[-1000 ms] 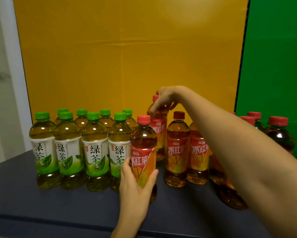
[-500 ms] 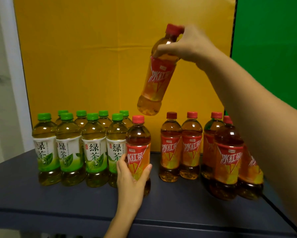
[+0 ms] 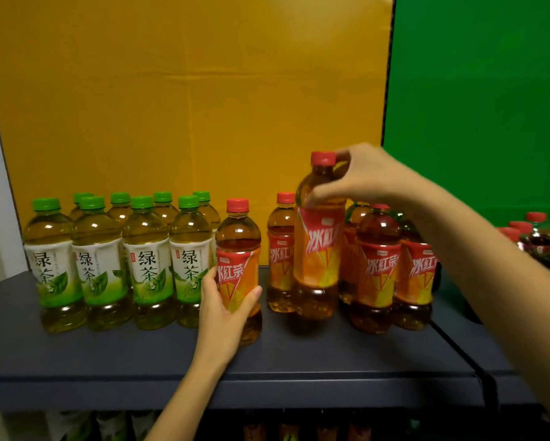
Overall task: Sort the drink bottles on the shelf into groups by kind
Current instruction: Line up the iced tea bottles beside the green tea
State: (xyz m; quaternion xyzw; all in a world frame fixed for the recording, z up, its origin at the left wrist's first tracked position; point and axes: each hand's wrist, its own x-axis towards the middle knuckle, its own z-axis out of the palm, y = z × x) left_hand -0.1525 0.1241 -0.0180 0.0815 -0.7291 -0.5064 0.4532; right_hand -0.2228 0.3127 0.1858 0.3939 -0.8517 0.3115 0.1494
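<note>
Several green-capped green tea bottles [image 3: 148, 262] stand in two rows at the left of the dark shelf [image 3: 108, 354]. My left hand [image 3: 224, 308] grips a red-capped iced black tea bottle [image 3: 238, 246] standing just right of them. My right hand [image 3: 359, 176] holds another red-capped black tea bottle [image 3: 319, 246] by its neck, upright, its base just above or at the shelf between a rear black tea bottle [image 3: 280, 249] and a cluster of black tea bottles [image 3: 378, 265] on the right.
A yellow backdrop [image 3: 187, 106] stands behind the shelf, a green one [image 3: 477, 106] to the right. More red-capped bottles [image 3: 540, 230] sit at the far right edge. Bottles show on a lower shelf [image 3: 299, 428]. Bare shelf lies along the front.
My right hand has brought its black tea bottle down from high in the air to shelf level among the red-capped bottles. My left hand still holds its bottle in place.
</note>
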